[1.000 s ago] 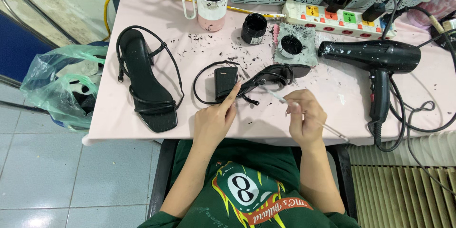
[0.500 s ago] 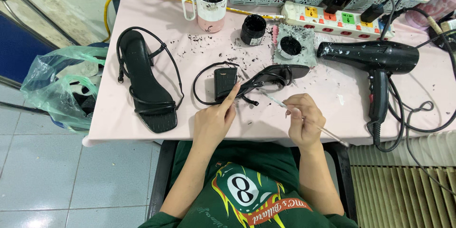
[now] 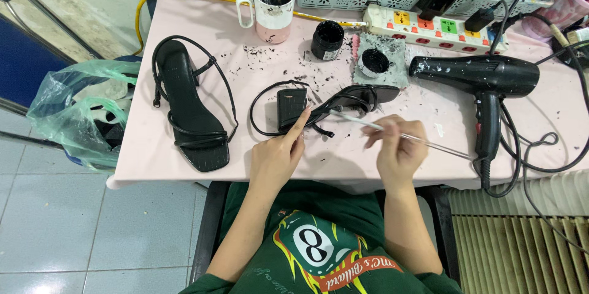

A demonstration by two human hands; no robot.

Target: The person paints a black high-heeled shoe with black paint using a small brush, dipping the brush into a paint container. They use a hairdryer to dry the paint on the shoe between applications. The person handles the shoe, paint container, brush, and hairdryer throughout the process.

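- Your left hand (image 3: 275, 158) sits at centre frame, forearm coming up from the bottom edge. Index finger stretched out, tip pressing the near edge of the black heeled sandal (image 3: 325, 103); the other fingers are curled under.
- Your right hand (image 3: 397, 147) is just right of centre, fingers bunched in a pinch on a thin clear-handled brush (image 3: 405, 137). The brush lies slanted: tip up-left, at the sandal's straps, tail down-right toward the hair dryer's handle.
- That sandal lies on its side at mid-frame on the pink table (image 3: 245, 67), sole block to the left, toe pointing right, thin strap looping out to the left.
- A second black sandal (image 3: 190, 113) lies flat at left, well apart from your hands.
- Just above the work: an open black paint jar (image 3: 327, 40) and its lid (image 3: 373, 62), the lid on a grey pad. Black flecks cover the table around them.
- White mug (image 3: 273, 9) with brushes at upper centre; power strip (image 3: 435, 27) at upper right.
- Black hair dryer (image 3: 485, 79) lies right of your right hand, its cord looping off the table's right edge. Nothing lies between your hands and the sandal.
- Green plastic bag (image 3: 73, 110) at far left, beside the table.
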